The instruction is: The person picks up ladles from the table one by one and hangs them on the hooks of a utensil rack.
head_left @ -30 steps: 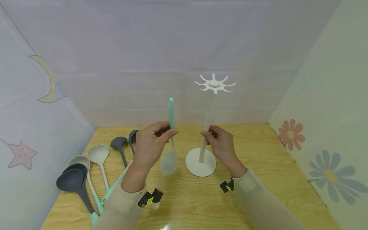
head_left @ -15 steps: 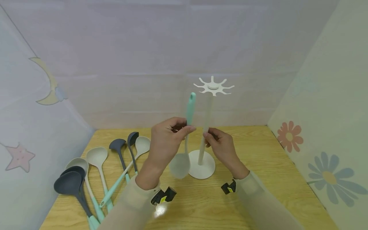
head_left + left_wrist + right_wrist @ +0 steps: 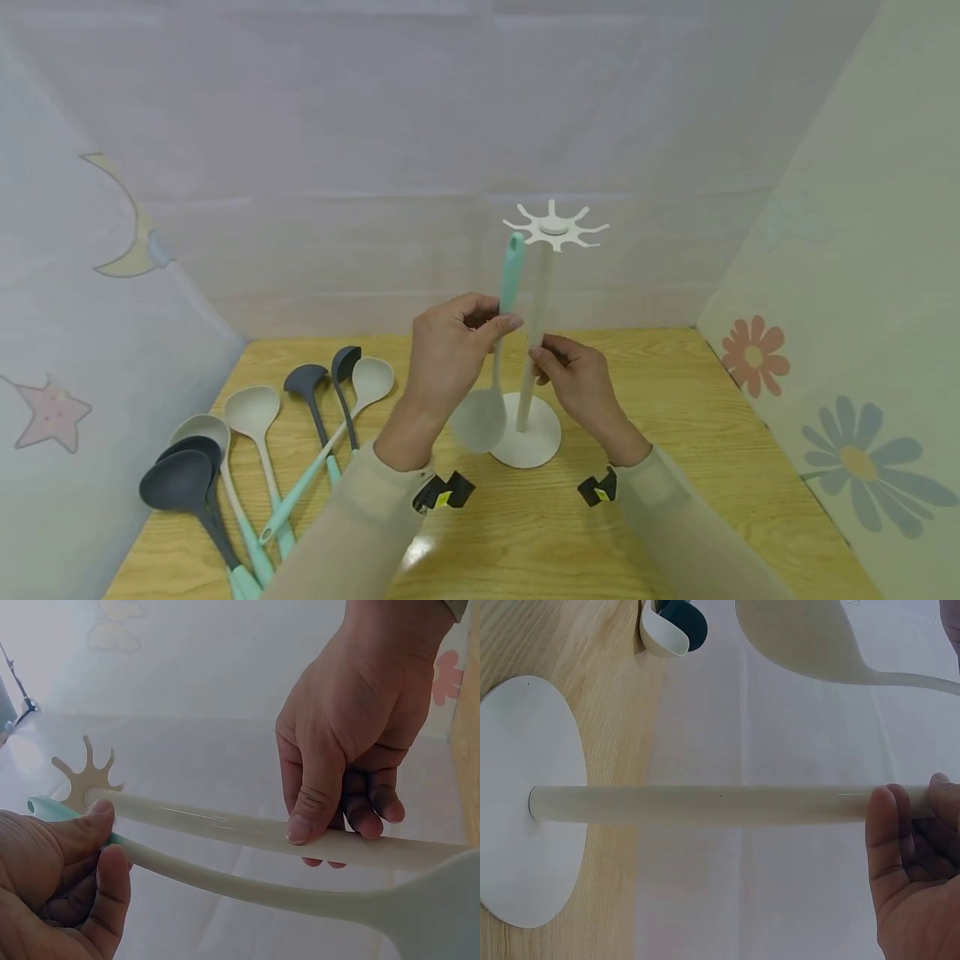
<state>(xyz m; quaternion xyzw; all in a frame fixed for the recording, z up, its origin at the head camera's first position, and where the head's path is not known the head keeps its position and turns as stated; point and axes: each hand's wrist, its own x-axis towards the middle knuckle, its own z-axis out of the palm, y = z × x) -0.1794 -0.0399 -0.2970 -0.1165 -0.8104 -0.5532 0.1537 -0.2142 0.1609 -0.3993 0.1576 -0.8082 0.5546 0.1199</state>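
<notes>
My left hand (image 3: 450, 354) pinches a spatula (image 3: 512, 273) between thumb and fingers, low on its mint-green grip. The spatula hangs nearly upright, its broad off-white head (image 3: 482, 421) pointing down and the holed handle end up. That end is close under the hooks at the left of a white utensil stand (image 3: 553, 227); whether they touch I cannot tell. My right hand (image 3: 579, 383) grips the stand's pole, also seen in the left wrist view, where the right hand (image 3: 352, 742) has its thumb against the pole (image 3: 202, 820). The round base (image 3: 532, 855) rests on the table.
Ladles and spoons lie on the left of the wooden table (image 3: 660, 500): a dark ladle (image 3: 180, 482), white ladles (image 3: 252, 408) and a white spoon (image 3: 372, 379), several with mint-green handles. Some cross one another. Patterned cloth walls (image 3: 360, 275) enclose the table's back and sides.
My left hand has carried the spatula rightward and slightly up, from apart from the stand to beside its pole. The right hand keeps its hold on the pole. The view has shifted slightly.
</notes>
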